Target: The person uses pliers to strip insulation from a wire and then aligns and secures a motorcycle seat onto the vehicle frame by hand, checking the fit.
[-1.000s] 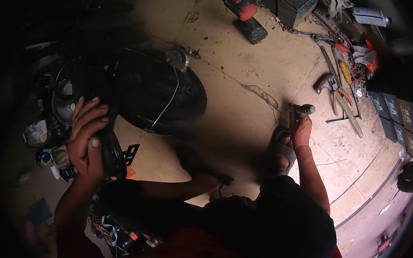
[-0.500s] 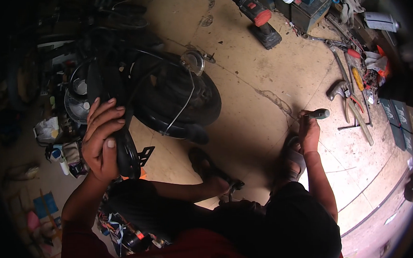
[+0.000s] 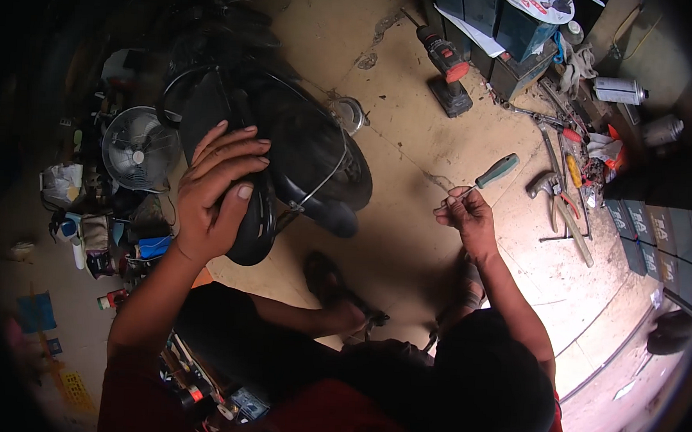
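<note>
My left hand (image 3: 220,198) lies on a long black curved part (image 3: 252,238), which looks like a motorcycle's seat or tail. Its fingers are stretched over the top and the thumb stands apart. Beside that part is a black tyre (image 3: 356,177) with a thin metal bar across it and a small round lamp (image 3: 350,114) at its far side. In my right hand (image 3: 467,218) is a screwdriver (image 3: 495,171), pinched by its shaft. The green-grey handle points up and to the right, and the tip is hidden by my fingers.
A cordless drill (image 3: 447,69) lies on the tiled floor ahead. At the right are a hammer (image 3: 547,185), pliers (image 3: 572,228), wrenches and spray cans (image 3: 620,91). Boxes (image 3: 650,240) are stacked far right. A round fan (image 3: 140,146) and clutter stand at the left.
My right hand has moved left and now pinches the screwdriver's shaft, its handle swung upward. My left hand stays on the black part. The whole view has shifted a little.
</note>
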A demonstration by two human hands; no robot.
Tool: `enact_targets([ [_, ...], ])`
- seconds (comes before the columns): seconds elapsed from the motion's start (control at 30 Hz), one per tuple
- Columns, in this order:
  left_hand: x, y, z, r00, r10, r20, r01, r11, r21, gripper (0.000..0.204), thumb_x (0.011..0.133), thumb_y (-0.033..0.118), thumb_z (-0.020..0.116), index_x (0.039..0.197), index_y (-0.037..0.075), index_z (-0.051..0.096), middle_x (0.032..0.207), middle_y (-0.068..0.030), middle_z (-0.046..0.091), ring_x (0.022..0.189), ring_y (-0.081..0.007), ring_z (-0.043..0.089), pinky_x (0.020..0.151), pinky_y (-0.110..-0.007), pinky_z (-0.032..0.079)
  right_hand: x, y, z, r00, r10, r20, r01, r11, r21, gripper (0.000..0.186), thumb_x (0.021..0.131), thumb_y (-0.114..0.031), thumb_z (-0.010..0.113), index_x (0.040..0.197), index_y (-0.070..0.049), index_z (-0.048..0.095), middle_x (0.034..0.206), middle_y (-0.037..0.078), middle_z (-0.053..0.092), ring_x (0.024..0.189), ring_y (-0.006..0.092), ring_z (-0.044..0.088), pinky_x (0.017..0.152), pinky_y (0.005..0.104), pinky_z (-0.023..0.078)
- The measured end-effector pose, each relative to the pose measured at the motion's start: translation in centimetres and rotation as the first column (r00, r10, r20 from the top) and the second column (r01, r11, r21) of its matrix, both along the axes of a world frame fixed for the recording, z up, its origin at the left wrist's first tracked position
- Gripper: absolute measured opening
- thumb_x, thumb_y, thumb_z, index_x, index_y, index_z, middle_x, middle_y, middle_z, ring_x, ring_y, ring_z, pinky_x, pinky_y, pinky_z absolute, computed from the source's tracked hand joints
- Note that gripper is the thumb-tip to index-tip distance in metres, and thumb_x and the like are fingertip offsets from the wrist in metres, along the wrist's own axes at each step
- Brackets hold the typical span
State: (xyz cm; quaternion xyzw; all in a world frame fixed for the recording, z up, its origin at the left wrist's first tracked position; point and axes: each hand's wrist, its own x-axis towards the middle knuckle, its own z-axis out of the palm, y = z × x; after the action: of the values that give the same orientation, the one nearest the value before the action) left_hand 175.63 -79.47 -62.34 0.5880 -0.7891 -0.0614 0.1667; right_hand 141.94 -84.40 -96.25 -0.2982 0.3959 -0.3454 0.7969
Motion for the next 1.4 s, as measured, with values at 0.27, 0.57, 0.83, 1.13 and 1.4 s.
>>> enact_targets([
  [0.27,1.2,1.3,-1.2,0.982,-0.023,-0.189,-0.029,0.964,-0.265,0.021,0.104,0.012,0.063,0.113,-0.001,0.076,0.124,-0.0156,0.077,0.128,-0.0344,0.068,0.115,-0.046,0.047,-4.7,-4.1,15.1,0.989,-0.05,-0.14,0.016,0.972,-0.233,0.017,0.11,-0.017,0.066,0.123,-0.006,0.064,0.103,0.007,0.072,0.091,0.021,0.077,0.085,0.0333,0.065],
  [0.57,1.2,2.7,-2.1,0.947,0.041,-0.318,-0.203,0.843,-0.498,0.017,0.101,0.012,0.07,0.11,0.0,0.077,0.107,-0.0156,0.079,0.101,-0.0337,0.076,0.092,-0.038,0.058,-5.1,-5.4,39.7,0.954,-0.087,-0.286,-0.091,0.826,-0.557,0.023,0.111,-0.019,0.065,0.126,-0.002,0.065,0.104,0.008,0.073,0.097,0.0168,0.076,0.089,0.0279,0.064],
  [0.83,2.8,5.6,-3.4,0.717,0.182,-0.673,-0.507,0.798,-0.325,0.023,0.103,0.019,0.072,0.117,0.003,0.078,0.107,-0.0099,0.081,0.098,-0.018,0.076,0.089,-0.031,0.058,-0.9,0.3,37.3,0.934,-0.075,-0.35,-0.125,0.849,-0.514,0.02,0.11,-0.02,0.066,0.121,-0.003,0.066,0.106,0.008,0.073,0.095,0.0178,0.077,0.087,0.0293,0.065],
  [1.13,8.0,8.4,-4.7,0.314,0.29,-0.904,-0.696,0.718,-0.011,0.024,0.104,0.019,0.07,0.117,0.0,0.077,0.104,-0.0059,0.081,0.096,-0.0119,0.072,0.089,-0.03,0.055,-4.0,-0.5,35.7,0.924,-0.195,-0.328,0.01,0.871,-0.491,0.015,0.109,-0.018,0.067,0.118,-0.005,0.066,0.101,0.012,0.078,0.091,0.0188,0.078,0.077,0.0268,0.064],
  [1.4,9.8,9.0,-6.2,-0.372,0.329,-0.868,-0.58,0.647,0.495,0.026,0.101,0.019,0.07,0.121,0.002,0.073,0.112,-0.0133,0.079,0.102,-0.0248,0.074,0.09,-0.039,0.059,-2.7,-2.1,34.6,0.913,-0.143,-0.383,-0.062,0.878,-0.475,0.018,0.108,-0.019,0.069,0.119,-0.005,0.066,0.101,0.011,0.078,0.089,0.0182,0.078,0.077,0.0256,0.063],
])
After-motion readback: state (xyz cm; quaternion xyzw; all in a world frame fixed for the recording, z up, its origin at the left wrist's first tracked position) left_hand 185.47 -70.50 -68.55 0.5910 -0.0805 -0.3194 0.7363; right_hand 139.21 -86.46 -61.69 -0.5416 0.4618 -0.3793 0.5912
